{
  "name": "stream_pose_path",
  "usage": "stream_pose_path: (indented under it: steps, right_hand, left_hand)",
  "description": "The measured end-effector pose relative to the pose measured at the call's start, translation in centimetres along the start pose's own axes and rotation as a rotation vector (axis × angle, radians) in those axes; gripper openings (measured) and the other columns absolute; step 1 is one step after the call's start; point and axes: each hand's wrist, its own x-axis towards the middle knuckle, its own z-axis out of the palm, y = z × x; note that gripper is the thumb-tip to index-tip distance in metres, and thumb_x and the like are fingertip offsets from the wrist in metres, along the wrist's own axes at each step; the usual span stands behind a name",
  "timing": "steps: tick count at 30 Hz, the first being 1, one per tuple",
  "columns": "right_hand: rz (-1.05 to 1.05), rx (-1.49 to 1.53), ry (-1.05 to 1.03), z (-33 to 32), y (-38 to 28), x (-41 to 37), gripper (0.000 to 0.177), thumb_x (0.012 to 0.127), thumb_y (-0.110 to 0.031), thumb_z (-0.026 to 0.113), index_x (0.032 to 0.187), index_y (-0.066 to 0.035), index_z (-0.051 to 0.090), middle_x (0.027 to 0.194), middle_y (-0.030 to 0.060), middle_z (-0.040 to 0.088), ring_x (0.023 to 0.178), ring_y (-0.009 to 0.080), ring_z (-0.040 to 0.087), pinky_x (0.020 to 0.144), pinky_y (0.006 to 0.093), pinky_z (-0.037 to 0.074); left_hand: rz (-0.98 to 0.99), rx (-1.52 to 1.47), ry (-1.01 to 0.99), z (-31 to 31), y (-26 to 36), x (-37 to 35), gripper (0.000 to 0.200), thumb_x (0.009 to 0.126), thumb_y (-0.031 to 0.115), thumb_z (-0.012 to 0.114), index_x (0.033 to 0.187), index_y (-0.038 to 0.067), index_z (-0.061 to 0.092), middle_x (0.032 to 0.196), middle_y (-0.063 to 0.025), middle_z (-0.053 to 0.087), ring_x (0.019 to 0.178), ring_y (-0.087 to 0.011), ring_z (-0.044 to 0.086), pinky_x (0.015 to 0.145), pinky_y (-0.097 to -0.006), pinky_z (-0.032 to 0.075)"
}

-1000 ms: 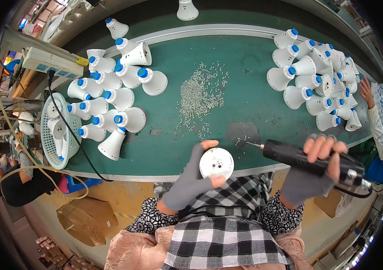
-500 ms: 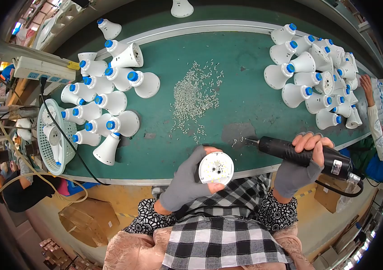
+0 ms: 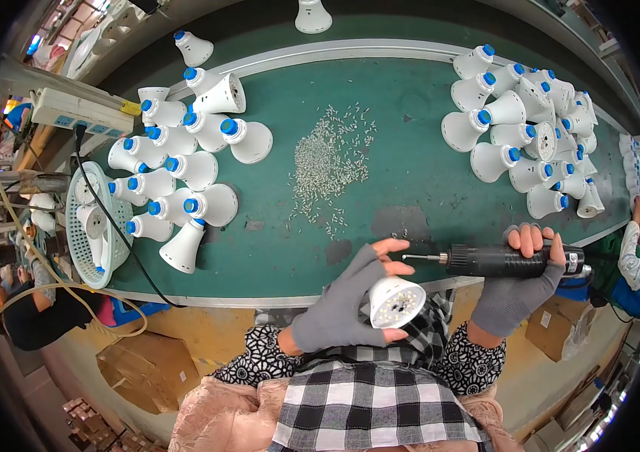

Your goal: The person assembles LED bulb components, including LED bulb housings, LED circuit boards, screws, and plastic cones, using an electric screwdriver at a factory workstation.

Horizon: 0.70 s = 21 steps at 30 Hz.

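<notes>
My left hand (image 3: 350, 301), in a grey fingerless glove, grips a white bulb housing (image 3: 397, 301) with its round LED board facing up and to the right. My right hand (image 3: 519, 282), gloved the same way, holds a black electric screwdriver (image 3: 512, 261) level, its bit tip (image 3: 406, 257) pointing left just above the housing and near my left fingertips. Both hands hover over the near edge of the green conveyor belt (image 3: 410, 166). A loose heap of small silver screws (image 3: 331, 162) lies on the belt ahead of them.
Several white bulb housings with blue caps lie grouped at the left (image 3: 177, 166) and at the right (image 3: 531, 113). A green plastic basket (image 3: 83, 226) and a power strip (image 3: 83, 113) sit at the left edge. Another person's sleeve (image 3: 632, 260) shows at far right.
My left hand has moved right and tilted the housing toward the screwdriver. My right hand has levelled the tool and brought its bit closer to the housing.
</notes>
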Motion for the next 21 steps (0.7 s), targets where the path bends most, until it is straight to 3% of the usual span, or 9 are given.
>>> stream_pose_path:
  steps: [12, 15, 21]
  right_hand:
    - [0.010, 0.039, 0.006, 0.4, 0.4, -0.5, 0.012, 0.093, -0.014, 0.055, 0.094, -0.004, 0.049, 0.074, 0.0010, 0.037, 0.063, 0.0114, 0.039, 0.066, 0.0290, 0.039]
    - [-0.004, 0.021, -0.115, 0.2, 0.2, -0.7, 0.013, 0.095, -0.016, 0.050, 0.098, -0.003, 0.050, 0.075, 0.0013, 0.039, 0.065, 0.0120, 0.042, 0.067, 0.0293, 0.039]
    - [-0.038, -0.022, -0.166, 0.6, 0.2, -1.1, 0.014, 0.095, -0.018, 0.048, 0.101, -0.005, 0.049, 0.076, 0.0008, 0.037, 0.066, 0.0119, 0.042, 0.067, 0.0289, 0.038]
  left_hand:
    - [0.078, 0.196, 0.060, 0.3, 0.0, -0.7, 0.075, 0.065, 0.028, 0.086, 0.129, 0.005, 0.054, 0.135, -0.0141, 0.047, 0.121, -0.0270, 0.050, 0.099, -0.0357, 0.043]
    - [0.088, 0.244, 0.055, 0.4, -0.1, -0.7, 0.073, 0.066, 0.027, 0.086, 0.128, 0.004, 0.055, 0.133, -0.0139, 0.048, 0.119, -0.0266, 0.051, 0.097, -0.0354, 0.046]
    - [0.109, 0.234, 0.055, 0.6, -0.1, -0.8, 0.070, 0.068, 0.024, 0.082, 0.129, 0.005, 0.052, 0.133, -0.0137, 0.047, 0.117, -0.0317, 0.047, 0.098, -0.0395, 0.043]
